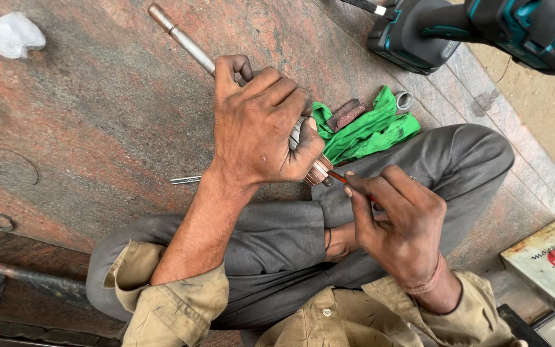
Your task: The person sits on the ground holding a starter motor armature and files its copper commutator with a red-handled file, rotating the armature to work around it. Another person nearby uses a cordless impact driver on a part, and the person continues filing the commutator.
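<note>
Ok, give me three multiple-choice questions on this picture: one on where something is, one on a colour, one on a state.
1. Where does the green cloth lie?
A. on the stone slab beside the knee
B. on the tin box
C. over the power tool

2. What colour is the power tool at the top right?
A. yellow
B. teal and black
C. red

3. What is the left hand doing?
A. resting flat
B. gripping the metal shaft
C. holding the cloth

Answers: 1 A, it lies on the slab; 2 B, its housing shows so; 3 B, fingers wrap the shaft while the right hand holds a thin red tool.
</note>
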`<state>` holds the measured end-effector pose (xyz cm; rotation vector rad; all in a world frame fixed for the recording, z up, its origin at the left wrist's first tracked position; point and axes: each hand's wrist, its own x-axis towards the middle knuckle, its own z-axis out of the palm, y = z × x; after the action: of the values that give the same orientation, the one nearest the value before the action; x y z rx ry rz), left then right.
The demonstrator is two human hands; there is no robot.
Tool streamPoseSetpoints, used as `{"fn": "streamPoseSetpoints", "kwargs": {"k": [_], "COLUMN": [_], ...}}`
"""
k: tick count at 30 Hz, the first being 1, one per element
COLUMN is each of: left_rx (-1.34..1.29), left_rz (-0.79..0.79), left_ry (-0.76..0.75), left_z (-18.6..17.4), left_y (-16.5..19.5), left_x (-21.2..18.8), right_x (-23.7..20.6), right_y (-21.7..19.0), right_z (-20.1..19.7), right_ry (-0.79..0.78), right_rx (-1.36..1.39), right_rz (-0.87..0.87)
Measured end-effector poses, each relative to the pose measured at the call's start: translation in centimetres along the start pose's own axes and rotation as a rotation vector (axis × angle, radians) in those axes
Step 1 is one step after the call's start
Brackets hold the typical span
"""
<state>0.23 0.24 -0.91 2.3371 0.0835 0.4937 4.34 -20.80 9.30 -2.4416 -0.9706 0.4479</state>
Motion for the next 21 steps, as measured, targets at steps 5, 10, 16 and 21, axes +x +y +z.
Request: {"fn": "streamPoseSetpoints", "kwargs": {"k": [5, 10, 16, 21], "left_rx": [0.005, 0.036, 0.033, 0.035], "left_rz": [-0.018, -0.016, -0.005, -0.024], "left_ry": [0.002, -0.022, -0.009, -0.02], "left_z": [0.0, 0.1, -0.1, -0.2], "left_y": [0.2, 0.1, 0.4, 0.5], "left_x": [-0.2, -0.3, -0.1, -0.1], "right_x": [0.1, -0.6, -1.3, -0.2], "right_y": [-1.1, -0.6, 0.0, -0.2], "right_z": [0.1, 0.8, 1.4, 2.0], "right_ry": [-0.002, 0.042, 0.113, 0.135], "right_rx": [-0.122, -0.065, -0.027, 0.003], "right_rz": [-0.062, -0.061, -0.093, -0.137]}}
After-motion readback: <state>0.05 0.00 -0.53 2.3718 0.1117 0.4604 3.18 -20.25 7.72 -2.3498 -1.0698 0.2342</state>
